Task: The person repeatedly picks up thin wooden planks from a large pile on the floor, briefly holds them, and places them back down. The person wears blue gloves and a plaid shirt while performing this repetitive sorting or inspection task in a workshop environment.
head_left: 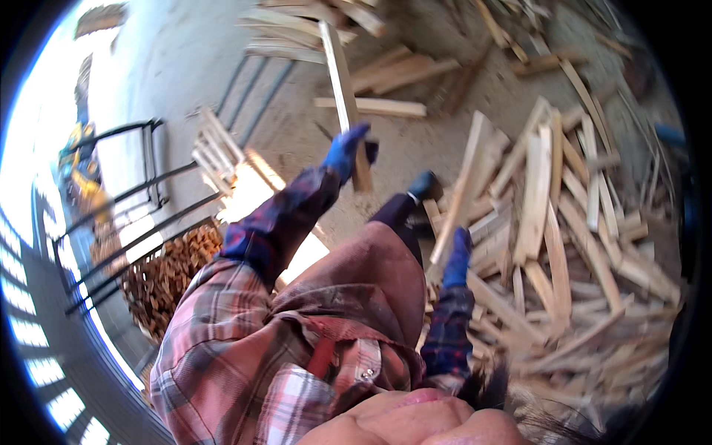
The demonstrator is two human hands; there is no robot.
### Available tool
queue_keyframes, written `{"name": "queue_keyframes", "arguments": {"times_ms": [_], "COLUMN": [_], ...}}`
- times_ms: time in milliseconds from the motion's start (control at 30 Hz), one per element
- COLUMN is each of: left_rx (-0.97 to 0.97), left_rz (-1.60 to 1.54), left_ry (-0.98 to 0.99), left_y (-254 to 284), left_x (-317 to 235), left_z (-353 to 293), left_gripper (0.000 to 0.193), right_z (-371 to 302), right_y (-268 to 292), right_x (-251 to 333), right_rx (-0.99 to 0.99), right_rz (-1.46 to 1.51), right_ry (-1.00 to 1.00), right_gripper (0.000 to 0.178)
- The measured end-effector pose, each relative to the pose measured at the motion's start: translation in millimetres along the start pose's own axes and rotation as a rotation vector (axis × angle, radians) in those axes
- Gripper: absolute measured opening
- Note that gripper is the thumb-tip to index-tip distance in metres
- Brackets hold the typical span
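Note:
My left hand [346, 154], in a blue glove, is closed round a long, pale wooden slat [337, 74]. The slat points away from me, and its lower end sticks out below the hand. On the right, my right hand [457, 261], also gloved in blue, grips the near end of another split wooden board [461, 189]. That board slants up and away over the edge of a large wood pile [552, 215]. The fingers under the board are mostly hidden.
More slats [285, 33] are stacked at the far side, beside grey metal bars [256, 93]. Loose pieces [404, 70] lie on the concrete floor. A black metal frame [141, 185] stands left, near a heap of short wood pieces [174, 271]. My dark shoe [424, 185] is beside the pile.

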State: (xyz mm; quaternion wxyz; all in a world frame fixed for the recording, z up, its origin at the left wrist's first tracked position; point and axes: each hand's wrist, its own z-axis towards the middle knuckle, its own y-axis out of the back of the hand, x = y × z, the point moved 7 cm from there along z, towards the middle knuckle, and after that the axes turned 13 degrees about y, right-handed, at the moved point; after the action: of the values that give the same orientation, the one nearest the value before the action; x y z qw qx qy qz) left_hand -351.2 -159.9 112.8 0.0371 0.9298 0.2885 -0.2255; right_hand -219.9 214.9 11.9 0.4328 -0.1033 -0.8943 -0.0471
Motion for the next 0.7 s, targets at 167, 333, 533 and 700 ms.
{"name": "queue_keyframes", "arguments": {"times_ms": [167,333,533,700], "left_rx": [0.216,0.405,0.293,0.111], "left_rz": [0.135,0.281,0.227,0.423], "left_ry": [0.656,0.471,0.926,0.757], "left_y": [-59,-121,-104,-68], "left_x": [192,228,257,248], "left_z": [-42,-19,40,38], "left_gripper": [0.039,0.039,0.034,0.050], "right_z": [-29,-30,43,133], "right_y": [-39,-38,-12,170], "right_x": [1,8,-7,-57], "right_rx": [0.026,0.016,0.121,-0.605], "right_rz": [0.150,0.031,-0.007,-0.719], "right_ry": [-0.066,0.092,0.154,0.183], "right_gripper": [0.034,0.034,0.035,0.081]}}
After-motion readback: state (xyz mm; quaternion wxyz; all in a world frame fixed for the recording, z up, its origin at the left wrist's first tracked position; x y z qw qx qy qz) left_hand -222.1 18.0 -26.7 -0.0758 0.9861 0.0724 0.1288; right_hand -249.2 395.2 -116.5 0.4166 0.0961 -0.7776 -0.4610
